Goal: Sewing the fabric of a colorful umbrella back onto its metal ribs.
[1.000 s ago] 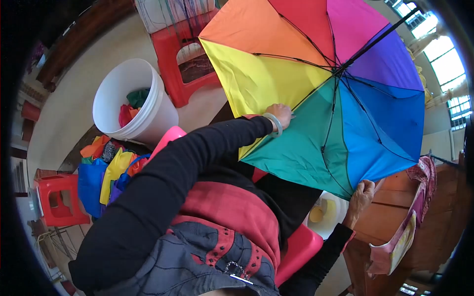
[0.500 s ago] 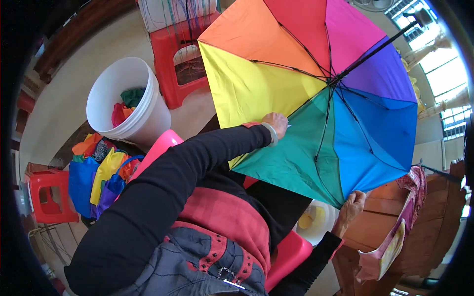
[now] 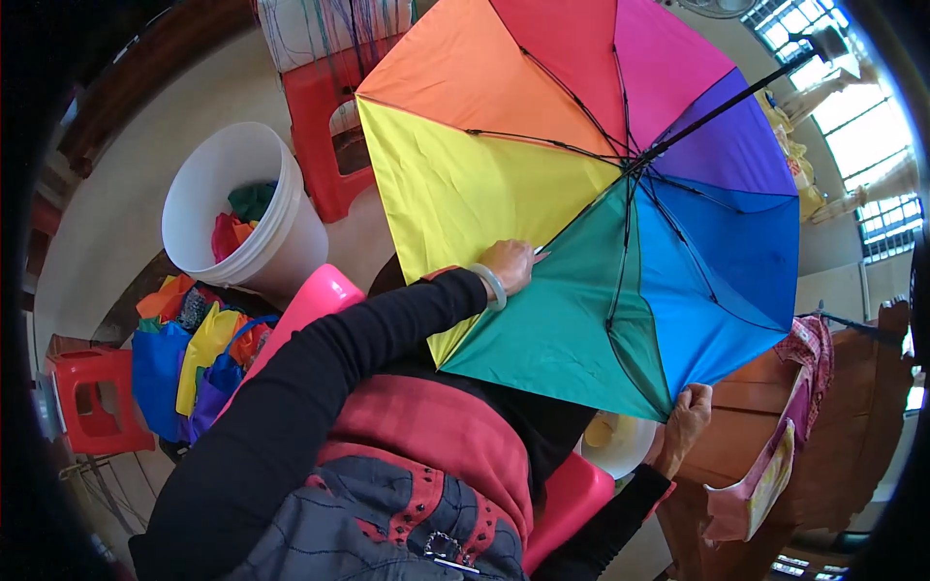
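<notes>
An open rainbow umbrella [image 3: 567, 184] spreads before the person, its near edge over the lap and its hollow inside turned up toward the head. The dark shaft [image 3: 727, 107] gives its long axis: from the hub where the ribs meet, it slants far and to the right, ending at the handle [image 3: 828, 44]. The yellow and green panels lie nearest, orange at far left, red and pink far, purple and blue right. The left hand [image 3: 509, 264] lies on the seam between yellow and green, fingers curled; a small pointed thing shows at the fingertips, but whether they also grip the cloth I cannot tell. The right hand [image 3: 690, 416] pinches the near right corner of the rim, between green and blue. Just beyond that edge, partly covered, sits a small white tub [image 3: 630, 441]. Left of the umbrella stands a white bucket [image 3: 302, 237] with coloured cloth [image 3: 252, 201] inside, and beyond it a red stool [image 3: 334, 189]. Nearer, at left, a heap of bright fabric [image 3: 160, 363] sits beside another red stool. Wooden furniture [image 3: 734, 421] stands at right, draped with a pink cloth [image 3: 809, 353].
</notes>
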Motion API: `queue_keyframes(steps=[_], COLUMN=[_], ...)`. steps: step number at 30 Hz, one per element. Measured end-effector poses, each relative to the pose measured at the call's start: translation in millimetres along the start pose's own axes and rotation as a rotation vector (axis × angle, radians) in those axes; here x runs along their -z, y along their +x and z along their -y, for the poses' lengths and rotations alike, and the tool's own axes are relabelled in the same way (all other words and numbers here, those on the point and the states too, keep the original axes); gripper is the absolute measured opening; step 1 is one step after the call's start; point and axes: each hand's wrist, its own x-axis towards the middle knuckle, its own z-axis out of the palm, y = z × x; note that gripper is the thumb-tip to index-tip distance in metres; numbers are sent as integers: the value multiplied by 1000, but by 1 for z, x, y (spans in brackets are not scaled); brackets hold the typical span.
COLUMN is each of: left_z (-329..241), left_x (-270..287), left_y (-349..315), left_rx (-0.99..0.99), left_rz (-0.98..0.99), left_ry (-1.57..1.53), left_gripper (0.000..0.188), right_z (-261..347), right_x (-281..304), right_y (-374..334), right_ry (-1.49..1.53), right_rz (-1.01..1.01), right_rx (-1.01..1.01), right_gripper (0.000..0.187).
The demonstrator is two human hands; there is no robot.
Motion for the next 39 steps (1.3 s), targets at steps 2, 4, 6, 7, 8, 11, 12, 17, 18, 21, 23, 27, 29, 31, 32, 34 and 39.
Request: queue_keyframes(steps=[2, 4, 6, 7, 8, 11, 12, 17, 18, 21, 23, 27, 29, 31, 32, 34, 39], left_z=[6, 8, 11, 10, 10, 2, -1, -7, -5, -14, -19, -16, -16, -16, -17, -20, -18], left_x=[-10, -11, -10, -9, -7, 3, 8, 8, 11, 16, 19, 24, 21, 20, 21, 23, 22], left_y=[-5, -3, 2, 2, 3, 4, 3, 13, 14, 10, 11, 19, 20, 20, 20, 20, 21], left_rx=[15, 91, 248, 245, 243, 231, 258, 347, 379, 426, 455, 480, 455, 444, 461, 495, 494], left_rz=[-113, -68, 16, 26, 73, 191, 199, 264, 258, 283, 306, 286, 250, 236, 231, 218, 214], left_ry=[2, -104, -309, -306, -361, -446, -474, -606, -658, -774, -825, -768, -770, -765, -757, -740, -751], left_gripper=[14, 14, 13, 13, 13, 14, 15, 20, 21, 22, 23, 23, 23, 23, 23, 22, 22], right_z=[1, 7, 12, 13, 13, 30, 56, 110, 127, 126, 124, 127, 128, 130, 133, 137, 141], right_x=[5, 7, 9, 12, 17, 31, 30, -43, -62, -132, -169, -207, -217, -225, -226, -227, -224], right_y=[-2, 0, 6, 7, 9, 26, 33, 75, 77, 73, 61, 46, 42, 39, 38, 35, 31], right_ry=[9, -15, -53, -55, -208, -415, -306, 179, 251, 366, 397, 266, 201, 87, 30, 9, -17], right_rz=[-1, 15, 49, 48, -80, -384, -389, -53, 102, 290, 355, 343, 326, 214, 159, 198, 318], right_rx=[1, -25, -73, -84, 28, 355, 356, 375, 262, 212, 167, 169, 174, 164, 161, 167, 227], right_gripper=[5, 5, 6, 6, 6, 8, 9, 8, 8, 12, 10, 8, 9, 9, 9, 8, 7])
